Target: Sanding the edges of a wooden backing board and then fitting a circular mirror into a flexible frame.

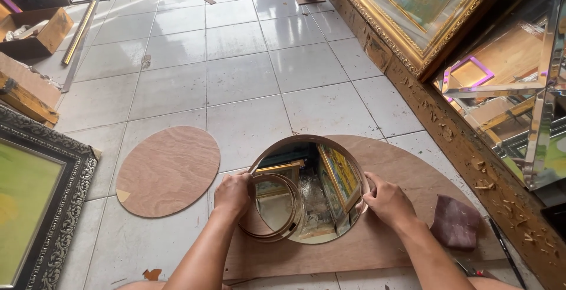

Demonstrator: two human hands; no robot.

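Both hands, left [233,194] and right [386,200], grip round mirror's [315,207] rim; open tile floor [247,66] beyond.

Both arms are bare from where they enter the view down to the wrists: no sleeves, cuffs or gloves anywhere. The left hand [233,194] carries no ring, watch or band that I can see, and the right hand [386,200] is just as plain, its wrist uncovered. The forearms are lean, and the nails on the fingers that show look short. At the bottom edge a bit of bare knee shows on each side.
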